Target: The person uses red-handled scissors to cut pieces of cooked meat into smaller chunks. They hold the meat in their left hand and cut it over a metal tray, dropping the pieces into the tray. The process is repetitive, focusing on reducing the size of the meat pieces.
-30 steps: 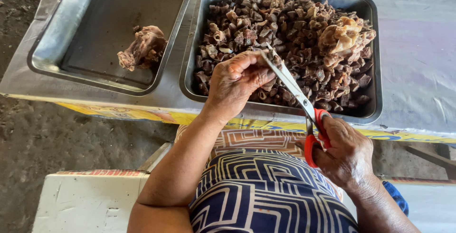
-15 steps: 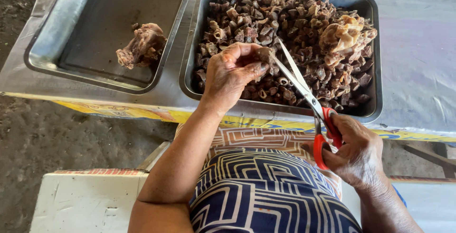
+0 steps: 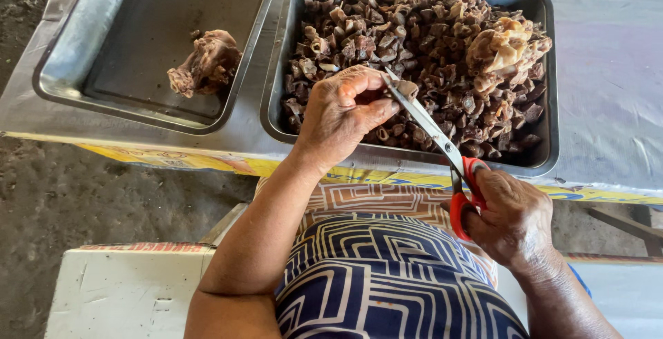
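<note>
L hand (image 3: 342,114) pinches small brown meat piece (image 3: 407,89) btwn closed scissors (image 3: 442,149), R hand (image 3: 511,218) gripping red handles.

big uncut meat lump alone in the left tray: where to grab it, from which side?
Take the meat lump from above, hand closing across its narrower middle. It lies alone on the left tray's flat floor with bare metal all round, so nothing blocks a top approach. Its surface looks lumpy and irregular, so a whole-hand wrap likely holds better than a fingertip pinch.
</note>
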